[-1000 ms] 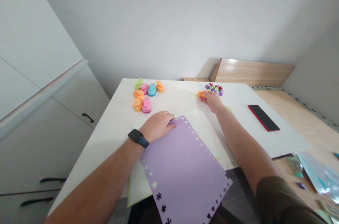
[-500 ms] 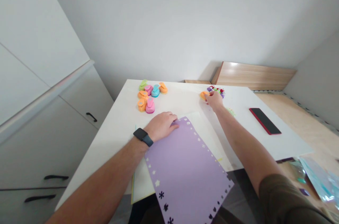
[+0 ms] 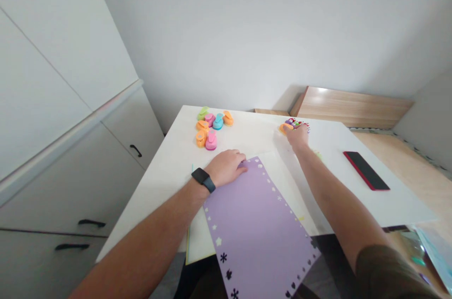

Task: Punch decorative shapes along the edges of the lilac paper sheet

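A purple sheet of paper (image 3: 252, 223) with small shapes punched along its edges lies on the table, its near end hanging past the table's edge. At its far left corner my left hand (image 3: 229, 167), with a dark watch on the wrist, grips the sheet between thumb and fingers. My right hand (image 3: 297, 136) reaches to the far side of the table, its fingers closed on an orange craft punch (image 3: 285, 127). Just behind that hand are several small red, purple and green items (image 3: 295, 123), partly covered by it. Pale sheets lie beneath the purple paper.
Several colourful craft punches, among them a pink one (image 3: 211, 140) and a blue one (image 3: 218, 121), stand at the table's back left. On the right lies a dark, red-edged flat object (image 3: 366, 170). White cabinets (image 3: 116, 148) flank the left side; a wooden board (image 3: 356, 101) stands behind.
The whole view has shifted, so the table and things appear further right. Both hands stay about where they were, the right still on the orange punch by the small items.
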{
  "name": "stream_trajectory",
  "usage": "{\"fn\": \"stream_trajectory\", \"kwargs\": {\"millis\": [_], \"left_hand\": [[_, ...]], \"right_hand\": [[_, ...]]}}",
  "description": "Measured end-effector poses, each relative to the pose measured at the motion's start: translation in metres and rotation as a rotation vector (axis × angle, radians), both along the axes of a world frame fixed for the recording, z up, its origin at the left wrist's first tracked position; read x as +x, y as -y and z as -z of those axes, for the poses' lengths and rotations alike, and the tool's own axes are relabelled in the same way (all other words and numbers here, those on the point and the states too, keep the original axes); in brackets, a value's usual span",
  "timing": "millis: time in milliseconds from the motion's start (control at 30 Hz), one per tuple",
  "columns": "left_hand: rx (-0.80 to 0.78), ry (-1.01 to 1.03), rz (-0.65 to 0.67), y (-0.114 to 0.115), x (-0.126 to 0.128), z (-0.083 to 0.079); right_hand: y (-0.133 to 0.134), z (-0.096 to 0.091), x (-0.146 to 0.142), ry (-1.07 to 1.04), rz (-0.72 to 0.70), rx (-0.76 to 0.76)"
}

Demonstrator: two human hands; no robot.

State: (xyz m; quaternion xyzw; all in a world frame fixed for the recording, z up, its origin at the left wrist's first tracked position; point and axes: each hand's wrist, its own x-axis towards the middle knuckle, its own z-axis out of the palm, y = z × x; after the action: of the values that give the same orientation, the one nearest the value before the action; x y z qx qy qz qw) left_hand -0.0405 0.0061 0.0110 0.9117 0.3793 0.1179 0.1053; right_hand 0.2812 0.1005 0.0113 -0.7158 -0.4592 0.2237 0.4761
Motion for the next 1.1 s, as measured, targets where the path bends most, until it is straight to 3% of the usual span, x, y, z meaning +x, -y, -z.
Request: {"fn": "stream_trajectory", "kwargs": {"millis": [67,100,267,333,433,567,733,833,1100], "left_hand": [[0.001,-0.007,-0.006,0.001,0.0,0.0],[0.002,-0.01,-0.008,0.001,0.0,-0.001],[0.002,-0.021,-0.015,0.001,0.001,-0.001],[-0.005,-0.021,-0.021,0.001,0.001,0.0],[-0.038,-0.013,-0.037,0.0,0.002,0.001],[-0.07,0.007,-0.048,0.0,0.003,0.0],[-0.061,0.01,-0.037,0.0,0.003,0.001],[-0.047,-0.001,-0.045,-0.001,0.004,0.002],[-0.037,0.021,-0.024,-0.004,0.005,0.005]], "right_hand": [[0.002,-0.001,-0.017,0.141,0.069,0.018],[0.003,-0.003,-0.028,0.179,0.031,0.018],[0.021,-0.026,-0.103,0.486,-0.547,-0.086],[0.028,-0.036,-0.138,0.586,-0.674,-0.104],[0.03,-0.046,-0.186,0.678,-0.804,-0.18],[0.016,-0.045,-0.227,0.746,-0.817,-0.279],[0.001,-0.039,-0.238,0.558,-0.829,-0.407],[0.0,-0.038,-0.235,0.471,-0.809,-0.411],[0.007,-0.03,-0.231,0.58,-0.77,-0.298]]}}
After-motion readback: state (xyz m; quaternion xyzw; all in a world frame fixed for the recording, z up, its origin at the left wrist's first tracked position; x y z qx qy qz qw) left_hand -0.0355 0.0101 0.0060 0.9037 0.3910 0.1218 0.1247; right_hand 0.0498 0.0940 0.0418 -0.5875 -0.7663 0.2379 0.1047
